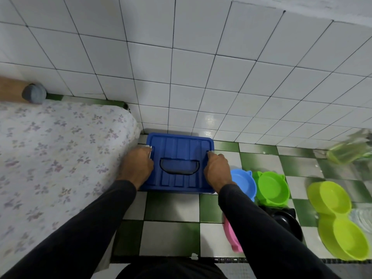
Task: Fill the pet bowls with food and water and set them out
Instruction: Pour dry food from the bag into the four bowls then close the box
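A blue plastic storage box [179,150] with a ribbed lid and a recessed handle sits on the checkered floor against the tiled wall. My left hand [137,165] grips its left side at a white latch. My right hand [217,168] grips the right side at the other latch. To the right lie a light blue bowl [244,183], a green bowl [272,188], a black bowl [287,222], a pink bowl [231,236] partly hidden by my right sleeve, and a lime double bowl [338,220].
A mattress with a floral sheet [56,158] fills the left, touching the box's left side. A blurred clear bottle with yellow-green liquid [350,150] lies at the far right by the wall. A clear plastic item [362,218] sits beside the double bowl.
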Action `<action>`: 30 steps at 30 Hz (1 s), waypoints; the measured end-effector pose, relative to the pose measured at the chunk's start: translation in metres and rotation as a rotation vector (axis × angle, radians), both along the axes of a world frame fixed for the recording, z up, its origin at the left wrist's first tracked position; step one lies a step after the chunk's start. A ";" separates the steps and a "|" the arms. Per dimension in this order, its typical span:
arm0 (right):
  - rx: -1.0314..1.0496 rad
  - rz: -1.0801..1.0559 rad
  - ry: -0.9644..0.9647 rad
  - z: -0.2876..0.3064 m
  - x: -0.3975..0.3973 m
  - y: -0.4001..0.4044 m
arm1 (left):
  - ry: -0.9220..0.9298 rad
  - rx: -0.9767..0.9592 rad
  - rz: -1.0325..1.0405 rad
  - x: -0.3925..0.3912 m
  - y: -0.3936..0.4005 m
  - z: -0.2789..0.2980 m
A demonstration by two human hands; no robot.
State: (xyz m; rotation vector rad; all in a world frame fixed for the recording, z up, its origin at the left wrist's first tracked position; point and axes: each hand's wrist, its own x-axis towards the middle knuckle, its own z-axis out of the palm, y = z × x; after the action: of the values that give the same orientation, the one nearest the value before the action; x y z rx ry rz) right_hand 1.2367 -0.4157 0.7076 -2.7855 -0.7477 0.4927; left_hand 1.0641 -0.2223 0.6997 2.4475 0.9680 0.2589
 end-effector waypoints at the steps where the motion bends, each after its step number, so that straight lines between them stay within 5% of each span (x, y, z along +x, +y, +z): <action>1: 0.008 -0.005 0.004 -0.001 0.001 0.001 | -0.006 -0.002 0.009 0.000 0.000 0.000; 14: 0.108 -0.086 0.048 -0.007 0.003 0.004 | -0.128 -0.110 0.128 0.002 -0.006 0.003; 22: 0.092 -0.167 0.119 -0.002 0.007 -0.001 | -0.205 -0.368 0.358 0.011 -0.004 -0.004; 30: 0.625 -0.602 0.561 -0.014 0.023 -0.010 | -0.370 -0.836 0.696 0.013 0.011 -0.013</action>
State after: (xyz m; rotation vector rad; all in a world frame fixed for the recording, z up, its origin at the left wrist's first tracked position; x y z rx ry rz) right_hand 1.2592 -0.4261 0.6935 -1.9871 0.0739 0.7094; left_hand 1.0775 -0.2110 0.6870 1.2156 1.3663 0.4127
